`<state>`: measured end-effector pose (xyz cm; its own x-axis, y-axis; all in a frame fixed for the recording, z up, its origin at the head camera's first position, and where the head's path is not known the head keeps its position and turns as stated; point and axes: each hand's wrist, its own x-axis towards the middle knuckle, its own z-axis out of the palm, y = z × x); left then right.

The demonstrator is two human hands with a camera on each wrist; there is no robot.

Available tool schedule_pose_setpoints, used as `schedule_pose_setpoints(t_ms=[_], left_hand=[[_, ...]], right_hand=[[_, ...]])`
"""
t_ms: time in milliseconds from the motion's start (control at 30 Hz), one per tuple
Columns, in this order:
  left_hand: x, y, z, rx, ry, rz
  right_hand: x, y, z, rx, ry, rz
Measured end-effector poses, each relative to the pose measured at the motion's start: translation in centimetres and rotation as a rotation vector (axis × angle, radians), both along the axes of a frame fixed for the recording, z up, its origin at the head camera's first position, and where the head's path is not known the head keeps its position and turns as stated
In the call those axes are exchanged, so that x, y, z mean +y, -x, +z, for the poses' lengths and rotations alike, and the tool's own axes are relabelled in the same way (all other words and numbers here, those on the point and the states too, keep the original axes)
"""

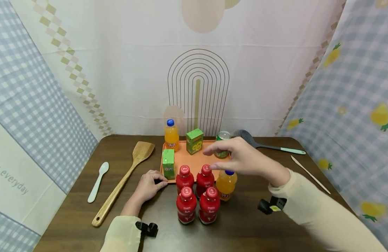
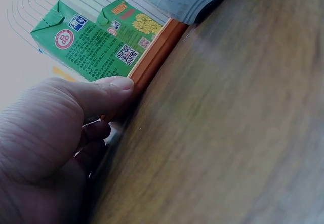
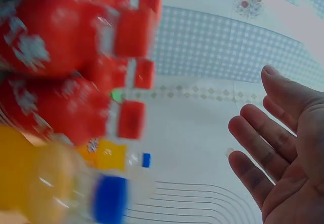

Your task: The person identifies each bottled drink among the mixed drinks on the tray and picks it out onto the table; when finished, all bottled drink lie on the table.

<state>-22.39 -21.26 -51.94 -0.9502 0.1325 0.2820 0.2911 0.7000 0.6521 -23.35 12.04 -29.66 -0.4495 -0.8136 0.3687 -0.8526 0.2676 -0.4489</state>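
Observation:
My left hand (image 1: 149, 185) pinches the near left corner of an orange tray (image 1: 184, 161); in the left wrist view the thumb (image 2: 114, 84) lies on its rim with curled fingers below. Over the tray's right side my right hand (image 1: 239, 155) hangs in the air, fingers apart, holding nothing. On the tray stand a green drink carton (image 1: 168, 164), another carton (image 1: 194, 141), an orange soda bottle (image 1: 171, 137) and a green can (image 1: 223, 136), partly hidden by the right hand. Several red bottles (image 1: 186, 205) and a second orange soda bottle (image 1: 226, 185) stand at its near edge.
To the left lie a wooden spatula (image 1: 124, 178) and a white spoon (image 1: 98, 182). At the right are a dark slotted utensil (image 1: 264, 145) with a pale handle end and a thin light stick (image 1: 310, 174). Patterned cloth (image 1: 134, 77) hangs behind the table.

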Motion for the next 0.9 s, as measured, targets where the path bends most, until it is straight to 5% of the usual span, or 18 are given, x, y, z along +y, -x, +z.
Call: schedule_pose_setpoints(t_ms=[233,433,667,900], left_hand=[[0.0,0.0,-0.1,-0.010,-0.001,-0.002],[0.0,0.1,-0.1,-0.015,0.000,0.005],[0.1,0.4,-0.3,-0.020,-0.020,0.001],[0.2,-0.2,-0.4,-0.055,-0.037,-0.008]], right_hand=[[-2.5,3.2,3.3,0.022,-0.157,0.018],[-5.2,7.9,4.2,-0.028,-0.237,-0.063],[-8.2,13.2,2.7,-0.122,-0.231,-0.157],[-11.2,15.4,0.2,-0.205,-0.251,-0.161]])
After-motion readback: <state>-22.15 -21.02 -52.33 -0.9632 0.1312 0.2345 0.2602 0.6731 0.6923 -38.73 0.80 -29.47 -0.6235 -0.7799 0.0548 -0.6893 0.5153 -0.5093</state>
